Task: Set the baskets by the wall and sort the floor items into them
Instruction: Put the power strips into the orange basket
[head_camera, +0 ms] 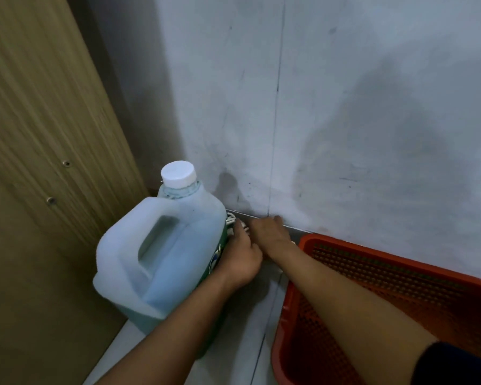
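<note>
An orange mesh basket [378, 276] stands on the floor against the grey wall at the lower right; what I can see of its inside holds nothing. Left of it a large translucent jug [156, 254] with blue liquid and a white cap stands in the corner. Between jug and wall lies a bundle of white cord [232, 221], mostly hidden. My left hand [240, 259] reaches down beside the jug with its fingers curled at the cord. My right hand [268, 232] is pressed low against the wall base, fingers bent, touching the same spot; what it holds is hidden.
A wooden cabinet side [39, 162] with two screw heads fills the left. The marked grey wall [345, 107] closes the back. Pale floor tiles [242, 343] run between the jug and the basket.
</note>
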A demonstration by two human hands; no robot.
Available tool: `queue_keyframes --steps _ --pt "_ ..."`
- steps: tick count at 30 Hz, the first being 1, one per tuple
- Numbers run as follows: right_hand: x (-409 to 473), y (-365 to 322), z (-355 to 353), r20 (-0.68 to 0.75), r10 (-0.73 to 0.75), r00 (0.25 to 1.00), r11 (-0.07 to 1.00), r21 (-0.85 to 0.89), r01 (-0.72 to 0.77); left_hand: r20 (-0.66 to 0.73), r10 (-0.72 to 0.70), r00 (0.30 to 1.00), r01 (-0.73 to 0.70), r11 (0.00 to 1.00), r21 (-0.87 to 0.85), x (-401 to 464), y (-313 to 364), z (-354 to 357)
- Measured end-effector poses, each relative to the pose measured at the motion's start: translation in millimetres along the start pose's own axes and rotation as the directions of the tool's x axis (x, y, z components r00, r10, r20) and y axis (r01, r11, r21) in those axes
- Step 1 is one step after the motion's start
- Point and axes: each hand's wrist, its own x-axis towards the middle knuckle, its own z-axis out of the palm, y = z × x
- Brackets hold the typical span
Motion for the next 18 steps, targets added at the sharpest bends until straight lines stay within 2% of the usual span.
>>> queue_keyframes --steps 5,10,12,14,16,18 --pt "-19 9 -42 0.061 0.013 0.998 0.993 0.114 -0.020 -0.072 0.140 0.988 -0.143 0.989 -0.035 -16 20 -13" --pt "-68 40 -62 -0.081 0.027 0.996 0.979 0.203 -0.010 -0.177 0.330 0.927 -0.326 0.944 0.049 -38 28 -17" --pt "-92 57 -66 -0.128 0.042 0.991 0.971 0.237 -0.011 -0.179 0.420 0.890 -0.397 0.905 0.154 -45 29 -17" --pt "-119 78 -71 -0.168 0.045 0.985 0.974 0.227 -0.005 -0.150 0.545 0.825 -0.467 0.806 0.363 -49 31 -15" --pt "-148 101 -77 -0.194 0.051 0.980 0.982 0.188 -0.014 -0.072 0.647 0.759 -0.497 0.648 0.577 -51 35 -10" --pt "-177 123 -81 -0.206 0.055 0.977 0.993 0.116 -0.032 0.038 0.673 0.739 -0.509 0.520 0.686 -49 38 0"
